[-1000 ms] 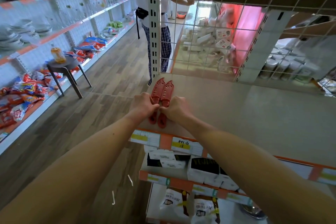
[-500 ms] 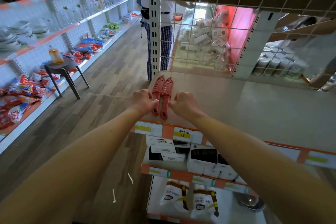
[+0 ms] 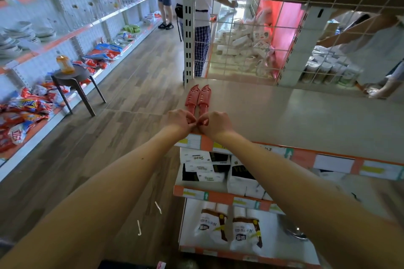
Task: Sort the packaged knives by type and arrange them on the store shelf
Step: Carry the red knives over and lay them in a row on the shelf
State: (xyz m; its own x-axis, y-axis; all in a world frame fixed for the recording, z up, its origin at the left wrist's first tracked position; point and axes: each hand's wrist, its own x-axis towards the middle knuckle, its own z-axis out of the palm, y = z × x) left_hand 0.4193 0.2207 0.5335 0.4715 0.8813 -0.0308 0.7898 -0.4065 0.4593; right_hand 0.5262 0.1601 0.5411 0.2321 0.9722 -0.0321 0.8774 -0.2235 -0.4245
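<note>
Two red sheathed knives are laid flat and parallel at the left front corner of the shelf (image 3: 284, 120), with their tips pointed away towards the wire mesh back (image 3: 262, 50). The left knife (image 3: 192, 97) and the right knife (image 3: 205, 97) are set just beside each other, almost touching along their length. Their handle ends are covered by the hands near the shelf's front edge. The left grip (image 3: 180, 121) is curled round the handle of the left knife, and the right grip (image 3: 215, 123) is curled round the handle of the right knife, with the fingertips of both brought together between them. An orange and white price strip (image 3: 328, 159) is fixed along the front edge. White boxes (image 3: 203, 166) are stacked on the shelf below, and white bags (image 3: 209, 227) are stood on the lowest one. Across the wooden floor, a dark stool (image 3: 74, 76) is placed by the opposite shelving, with an orange jar (image 3: 65, 64) on it. A person in checked trousers (image 3: 202, 43) is partly hidden behind the white upright post (image 3: 188, 28).
</note>
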